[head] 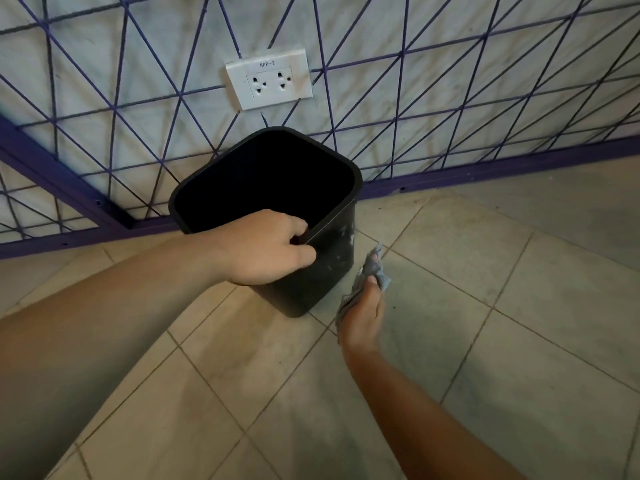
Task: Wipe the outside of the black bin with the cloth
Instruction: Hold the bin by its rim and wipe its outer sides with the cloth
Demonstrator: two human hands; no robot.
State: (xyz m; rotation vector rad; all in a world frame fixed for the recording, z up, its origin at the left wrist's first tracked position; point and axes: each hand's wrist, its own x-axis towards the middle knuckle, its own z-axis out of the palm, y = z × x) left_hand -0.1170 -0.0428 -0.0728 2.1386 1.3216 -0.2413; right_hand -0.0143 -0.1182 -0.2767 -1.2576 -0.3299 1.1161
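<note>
The black bin (322, 258) stands on the tiled floor (485, 341), near the wall (450, 81), tilted a bit with its open mouth facing up toward the camera; inside is dark, contents not discernible; the near-right outer side shows pale smudges or marks.

The left hand (263, 247) grasps the bin's near rim; fingers hook over the edge into the opening, thumb pressed on the outer face; forearm comes in from the lower left.

The right hand (363, 317) is just right of the bin's lower corner, close above the floor; it is closed around a crumpled grey cloth (375, 271); the cloth sticks out past the fingertips and sits just beside the bin's right side; actual contact with the bin cannot be told from this angle.

The wall is pale with a pattern of purple crossing lines; a purple baseboard (485, 171) runs along its bottom; a white double socket (270, 79) sits on the wall above the bin, label reading "8PP-2".

Floor tiles are beige-grey with dark grout lines, some grime visible.
</note>
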